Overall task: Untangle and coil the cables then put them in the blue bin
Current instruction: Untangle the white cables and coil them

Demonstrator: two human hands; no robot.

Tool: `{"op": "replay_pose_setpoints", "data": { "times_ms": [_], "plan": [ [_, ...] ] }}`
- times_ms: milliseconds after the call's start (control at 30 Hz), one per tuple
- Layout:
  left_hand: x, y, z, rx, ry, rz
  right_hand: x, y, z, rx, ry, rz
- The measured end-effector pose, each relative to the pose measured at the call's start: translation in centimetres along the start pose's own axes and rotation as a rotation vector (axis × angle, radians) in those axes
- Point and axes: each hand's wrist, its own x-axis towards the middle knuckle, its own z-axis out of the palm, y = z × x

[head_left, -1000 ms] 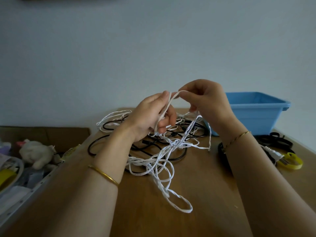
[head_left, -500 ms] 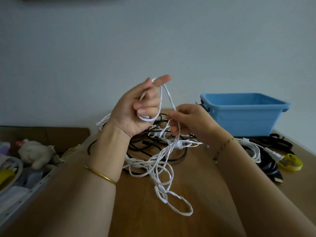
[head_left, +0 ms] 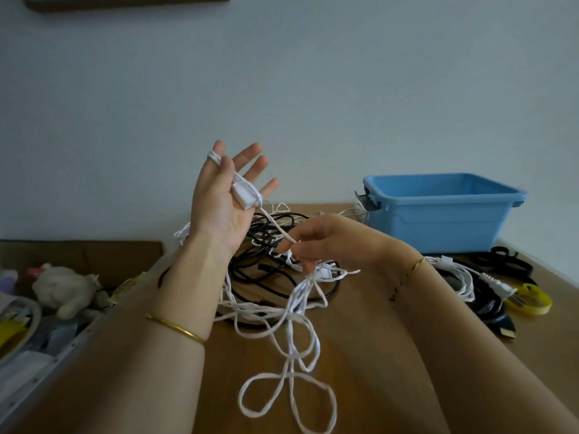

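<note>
Uncurling its fingers, left hand (head_left: 219, 208) now carries white cable (head_left: 245, 195).

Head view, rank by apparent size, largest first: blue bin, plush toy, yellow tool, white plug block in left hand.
1. blue bin
2. plush toy
3. yellow tool and white plug block look alike; the block is nearer the camera, so unranked.

Matt wood, smooth plastic, shiny metal.
I'm handling a smooth white plastic-sheathed cable (head_left: 278, 226) over the matt wooden table (head_left: 369, 355); at right the blue bin (head_left: 438, 227) is showing smooth, slightly glossy plastic, and my thin bangle (head_left: 175, 326) is gleaming like polished metal.
</note>
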Motion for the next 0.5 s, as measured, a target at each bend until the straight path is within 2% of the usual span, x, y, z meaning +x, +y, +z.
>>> {"op": "replay_pose_setpoints", "data": {
  "times_ms": [167,267,333,400,500],
  "plan": [
    [-0.3,-0.9,0.0,0.218,-0.010,0.052,-0.5,-0.7,0.0,-0.086,-0.051,0.072],
    [-0.5,-1.7,-0.2,0.600,-0.046,0.171,-1.1,-1.6,-0.1,-0.154,-0.078,0.084],
    [-0.8,-2.1,-0.3,0.943,-0.115,0.235,-1.3,-2.6,-0.6,-0.270,0.005,0.060],
    [-1.1,-2.3,0.1,1.250,-0.201,0.225,-1.5,-3.5,-1.2,-0.353,0.139,0.041],
    [-1.7,-2.0,0.8,1.401,-0.316,0.099,-1.8,-3.8,-2.4,-0.582,0.430,0.033]
  ]
}}
